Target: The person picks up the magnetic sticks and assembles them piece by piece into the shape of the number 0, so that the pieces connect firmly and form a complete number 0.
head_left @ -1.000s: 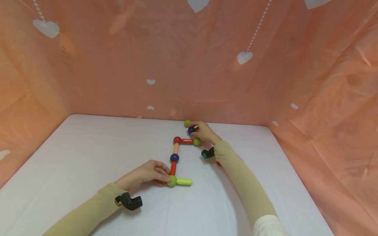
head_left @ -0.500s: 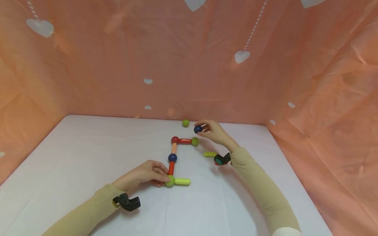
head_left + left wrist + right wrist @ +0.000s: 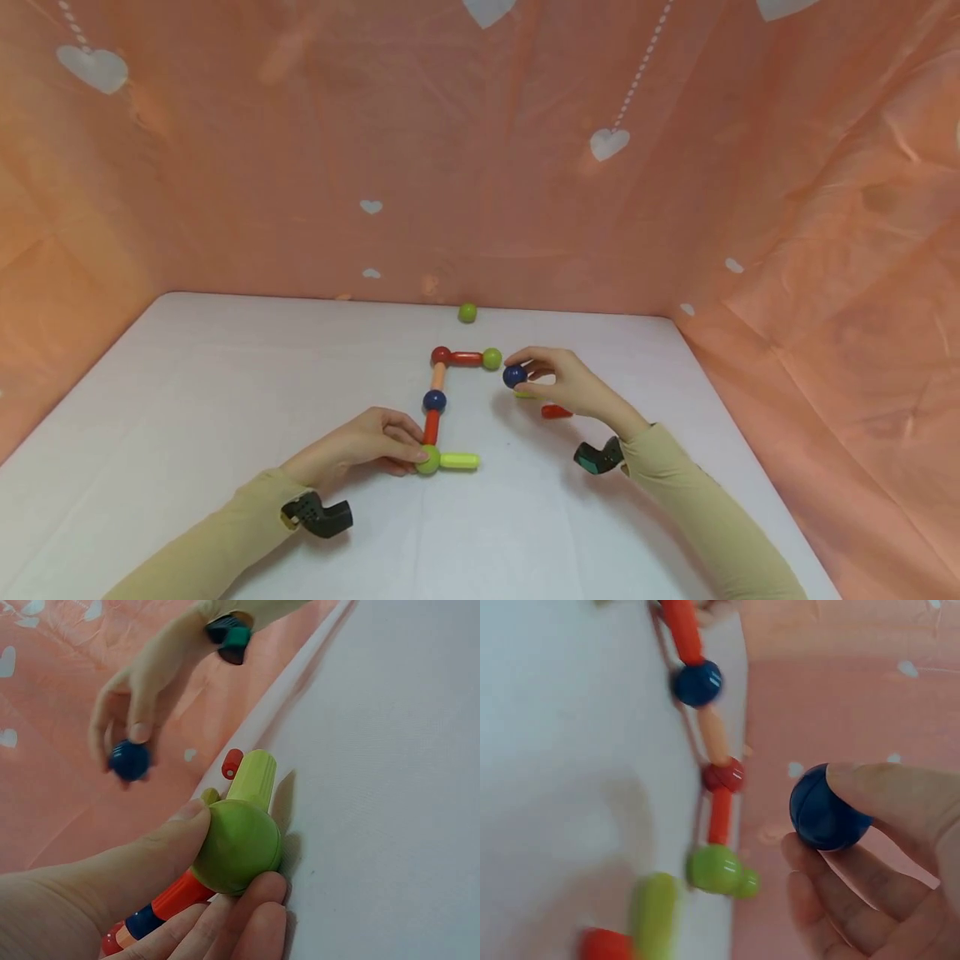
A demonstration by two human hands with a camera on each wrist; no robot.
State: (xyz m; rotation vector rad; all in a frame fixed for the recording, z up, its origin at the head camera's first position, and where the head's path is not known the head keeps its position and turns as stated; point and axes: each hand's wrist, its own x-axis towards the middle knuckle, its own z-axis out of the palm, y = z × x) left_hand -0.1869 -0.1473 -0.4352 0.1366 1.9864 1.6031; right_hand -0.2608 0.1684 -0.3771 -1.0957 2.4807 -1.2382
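A chain of balls and rods lies on the table. Its near end is a green ball [image 3: 428, 460], pinched between the thumb and fingers of my left hand [image 3: 367, 443]. From that ball a yellow-green rod [image 3: 459, 461] points right and a red rod [image 3: 431, 427] runs away from me. Beyond them follow a blue ball [image 3: 434, 401], a peach rod [image 3: 438, 377], a red ball [image 3: 441, 356], another red rod [image 3: 467, 359] and a second green ball [image 3: 491, 358]. My right hand [image 3: 570, 383] pinches a loose dark blue ball [image 3: 829, 814] above the table, right of the chain.
Under the right hand lie a loose yellow-green rod [image 3: 523, 395] and a loose red piece [image 3: 557, 412]. A single green ball [image 3: 467, 312] sits near the far edge of the white table [image 3: 262, 358]. Orange cloth [image 3: 480, 167] with hearts hangs behind and at both sides.
My right hand has carried the dark blue ball from near the far edge toward me and to the right. The left hand keeps its hold on the near green ball.
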